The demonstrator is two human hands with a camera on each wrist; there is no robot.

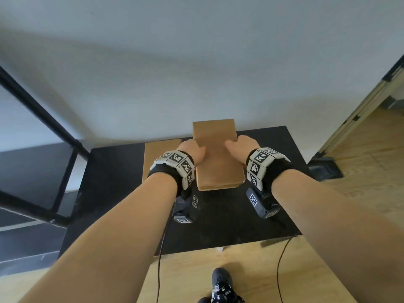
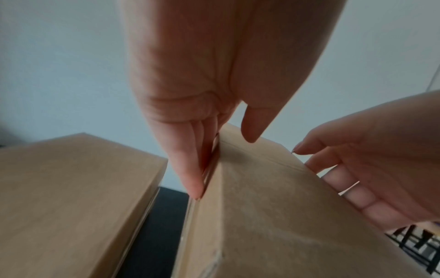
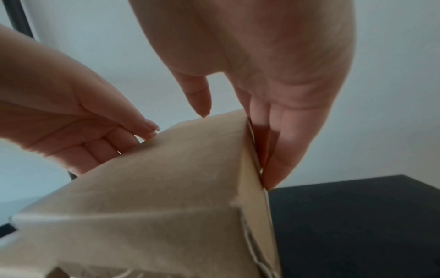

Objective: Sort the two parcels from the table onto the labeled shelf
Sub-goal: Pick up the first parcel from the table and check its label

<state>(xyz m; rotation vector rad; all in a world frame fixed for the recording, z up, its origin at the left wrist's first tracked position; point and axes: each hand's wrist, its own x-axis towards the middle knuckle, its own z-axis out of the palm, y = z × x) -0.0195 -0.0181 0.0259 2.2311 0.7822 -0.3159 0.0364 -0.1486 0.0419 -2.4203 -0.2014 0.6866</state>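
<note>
I hold a brown cardboard parcel (image 1: 216,154) lengthwise between both hands, just above the black table (image 1: 240,215). My left hand (image 1: 192,149) grips its left edge, with the thumb on top and the fingers (image 2: 190,169) straight down the side. On the opposite edge my right hand (image 1: 239,144) grips the same way, its fingers (image 3: 273,150) flat against the right side. A second brown parcel (image 1: 160,154) lies flat on the table just left of the held one (image 2: 262,206); in the left wrist view it (image 2: 71,188) is separated by a narrow gap.
A black metal shelf frame (image 1: 37,110) stands to the left of the table. A white wall is directly behind the table. A doorway (image 1: 371,101) and wooden floor lie to the right, with a dark object (image 1: 325,169) on the floor. My shoe (image 1: 222,278) is near the table's front edge.
</note>
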